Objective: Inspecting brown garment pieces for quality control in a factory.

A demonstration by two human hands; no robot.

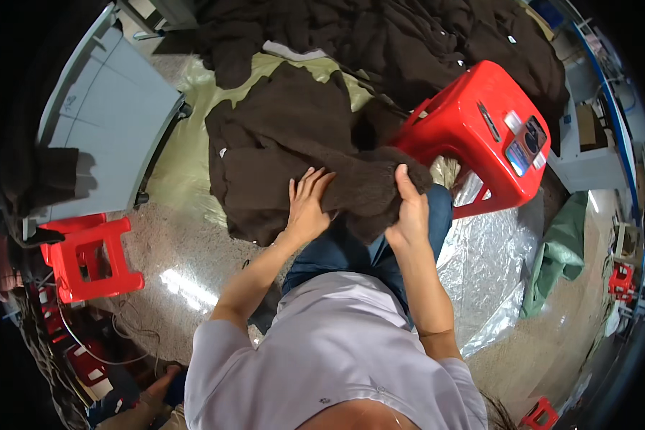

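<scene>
A dark brown knitted garment (265, 136) lies spread in front of me, with one end drawn up over my lap. My left hand (310, 206) rests on its near side, fingers stretched out over the fabric. At the bunched end, my right hand (410, 215) is closed on the garment, thumb on top and the other fingers hidden underneath. That end looks thick and folded, and I cannot make out which part of the garment it is. A small white tag (223, 153) shows on its left part.
A red stool (473, 107) at right bears a phone (527, 145) and a slim dark tool (489, 122). More dark brown garments (380, 36) are heaped behind, by yellow plastic sheeting (186, 129). Left stand a grey table (115, 107) and an overturned red stool (97, 261). Part of another person shows lower left.
</scene>
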